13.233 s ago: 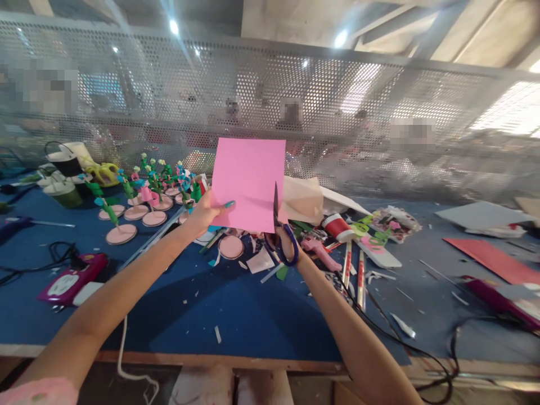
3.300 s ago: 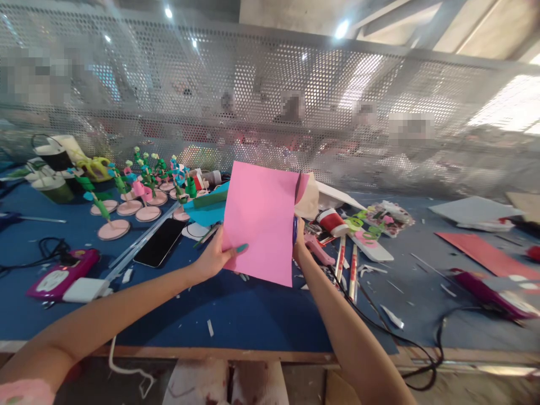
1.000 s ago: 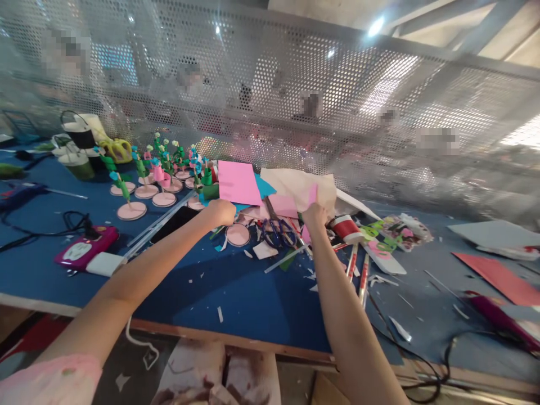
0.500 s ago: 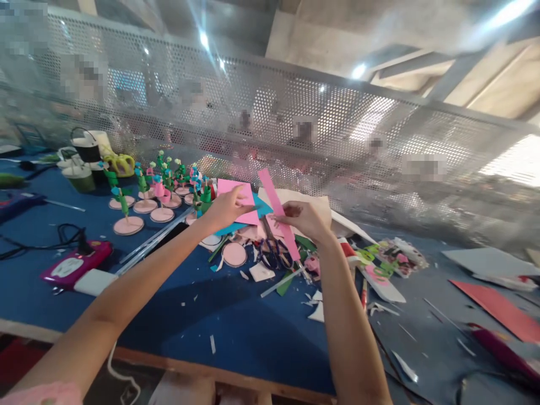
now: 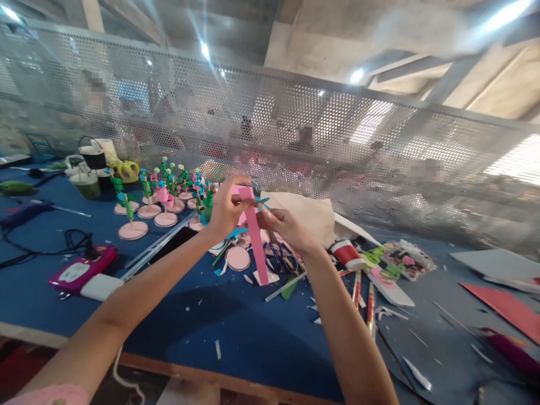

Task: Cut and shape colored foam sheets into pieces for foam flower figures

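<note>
A long pink paper strip (image 5: pixel 257 247) hangs slantwise in front of me over the cluttered table. Its upper end is pinched by my left hand (image 5: pixel 226 211), fingers closed. My right hand (image 5: pixel 287 228) closes thumb and finger on the strip's right edge, close to the left fingertips. Behind my left hand a pink paper sheet (image 5: pixel 241 216) is partly hidden. A bit of blue paper shows by the fingertips; what bears it is unclear. Scissors with dark blue handles (image 5: pixel 280 256) lie under my right hand, and a round pink disc (image 5: pixel 238 258) lies below my left.
Several small paper flower stands (image 5: pixel 133 230) on pink discs fill the left back. A magenta power strip (image 5: pixel 84 267), a black phone (image 5: pixel 172 246) and clear sticks lie left. A red roll (image 5: pixel 346 255) and red paper (image 5: pixel 502 306) lie right. A perforated metal screen (image 5: pixel 337 140) stands behind.
The pink strip has moved left, now hanging between both hands. My right hand has shifted left toward my left hand, which now pinches the strip's top instead of lying over the pink sheet.
</note>
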Action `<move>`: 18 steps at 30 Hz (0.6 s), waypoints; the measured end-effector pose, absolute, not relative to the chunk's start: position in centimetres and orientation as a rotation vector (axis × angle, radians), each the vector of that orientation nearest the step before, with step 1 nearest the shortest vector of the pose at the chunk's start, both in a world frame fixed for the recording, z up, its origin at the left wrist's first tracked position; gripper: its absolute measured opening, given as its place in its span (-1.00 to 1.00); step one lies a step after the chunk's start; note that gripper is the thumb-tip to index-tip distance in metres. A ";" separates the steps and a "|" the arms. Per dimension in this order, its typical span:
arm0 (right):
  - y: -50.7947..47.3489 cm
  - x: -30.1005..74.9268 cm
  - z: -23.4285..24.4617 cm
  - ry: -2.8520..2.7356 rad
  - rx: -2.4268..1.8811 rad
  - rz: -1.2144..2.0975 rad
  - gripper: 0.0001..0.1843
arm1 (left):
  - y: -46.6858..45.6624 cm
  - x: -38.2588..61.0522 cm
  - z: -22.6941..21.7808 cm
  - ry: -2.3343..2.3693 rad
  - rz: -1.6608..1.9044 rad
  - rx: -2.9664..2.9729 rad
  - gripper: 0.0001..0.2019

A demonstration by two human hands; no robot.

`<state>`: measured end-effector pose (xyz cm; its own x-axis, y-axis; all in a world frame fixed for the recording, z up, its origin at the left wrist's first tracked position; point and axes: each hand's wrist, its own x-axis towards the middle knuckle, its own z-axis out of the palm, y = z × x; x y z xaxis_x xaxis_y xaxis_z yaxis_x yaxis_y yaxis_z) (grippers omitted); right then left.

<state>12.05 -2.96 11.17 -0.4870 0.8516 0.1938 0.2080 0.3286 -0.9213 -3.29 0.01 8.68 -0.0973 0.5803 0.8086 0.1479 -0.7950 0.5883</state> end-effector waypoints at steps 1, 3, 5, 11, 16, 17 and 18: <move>-3.3 11.9 11.3 -1.870 -0.894 1.225 -0.52 | -0.1 -3.2 8.6 0.827 1.951 1.915 -0.74; -3.6 11.6 11.3 -1.837 -0.861 1.267 -0.57 | -0.3 -3.1 8.5 0.872 1.932 1.965 -0.77; -3.5 11.6 11.1 -1.830 -0.870 1.224 -0.59 | -0.5 -3.0 8.6 0.891 1.916 1.970 -0.76; -1.9 12.1 9.7 -1.742 -0.806 1.052 -0.65 | -0.6 -2.8 8.9 0.846 1.618 1.899 -0.63; -1.3 12.7 9.6 -1.761 -0.802 1.036 -0.69 | -0.1 -2.8 8.5 0.865 1.533 2.016 -0.69; -1.4 12.8 9.6 -1.774 -0.814 1.019 -0.71 | -0.1 -2.9 8.6 0.892 1.543 2.056 -0.70; -1.4 12.9 9.7 -1.792 -0.827 0.998 -0.73 | -0.1 -3.0 8.7 0.931 1.548 2.101 -0.72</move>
<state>12.93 -1.38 9.68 -0.3741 0.8458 0.3804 0.1220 0.4515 -0.8839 -2.99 -0.14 8.69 0.1789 0.6947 0.6967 0.2899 -0.7139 0.6374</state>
